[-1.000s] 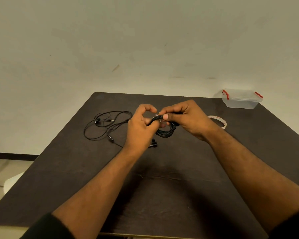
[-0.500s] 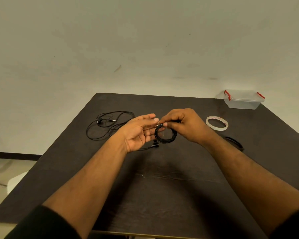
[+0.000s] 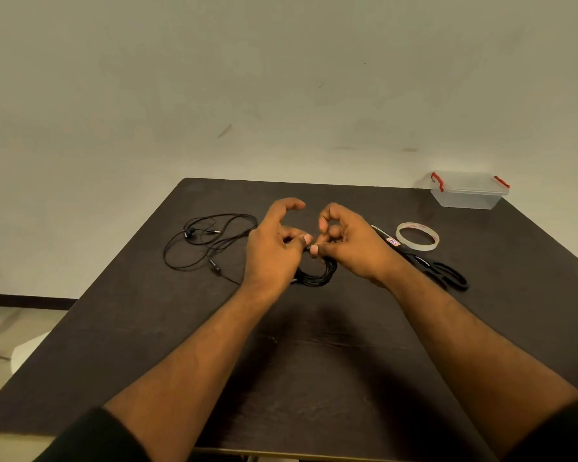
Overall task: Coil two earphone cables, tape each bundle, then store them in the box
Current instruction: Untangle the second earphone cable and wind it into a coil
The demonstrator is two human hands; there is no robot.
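Now both hands, left (image 3: 274,251) and right (image 3: 351,246), pinch coiled earphone cable (image 3: 317,276) above table (image 3: 314,378).

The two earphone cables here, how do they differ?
The coiled earphone cable is wound into a tight ring; the loose earphone cable sprawls in wide loops. Left hand and right hand pinch the coiled one; the loose one lies untouched on the table. Both are thin and black.
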